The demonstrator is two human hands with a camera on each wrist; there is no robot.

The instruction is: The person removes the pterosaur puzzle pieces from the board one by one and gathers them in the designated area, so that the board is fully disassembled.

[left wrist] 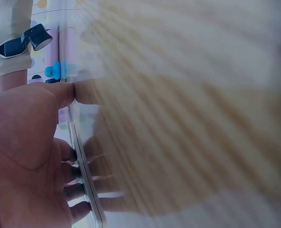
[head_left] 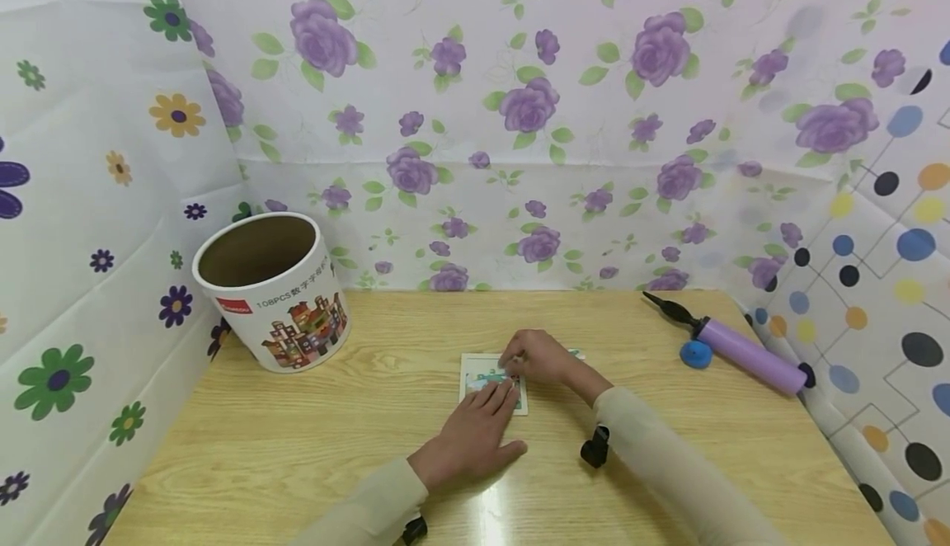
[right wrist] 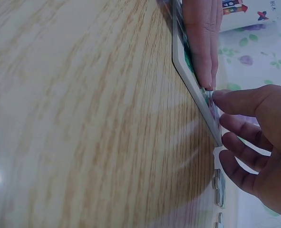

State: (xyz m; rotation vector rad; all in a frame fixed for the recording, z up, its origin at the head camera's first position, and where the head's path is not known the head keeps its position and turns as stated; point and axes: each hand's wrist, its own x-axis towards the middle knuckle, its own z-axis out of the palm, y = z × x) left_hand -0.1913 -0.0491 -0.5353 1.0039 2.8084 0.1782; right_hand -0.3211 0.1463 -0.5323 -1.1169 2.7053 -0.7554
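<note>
A small jigsaw puzzle board (head_left: 493,359) with a pale rim and a coloured picture lies flat on the table. My left hand (head_left: 475,433) rests its straight fingers on the board's near part, thumb spread out to the side; the left wrist view shows those fingertips (left wrist: 81,209) along the board's edge. Over the board's right side, my right hand (head_left: 540,356) touches the picture with its fingertips. In the right wrist view its thumb (right wrist: 237,100) meets the surface beside the left fingers, and its other fingers are bent loosely. Loose puzzle pieces (right wrist: 219,187) lie just beyond the board.
A big white bucket (head_left: 278,298) with printed buildings stands at the back left of the wooden table (head_left: 356,447). At the back right lie a purple hand pump (head_left: 750,355) and a small blue object (head_left: 695,354). Patterned cloth walls (head_left: 475,224) enclose the table.
</note>
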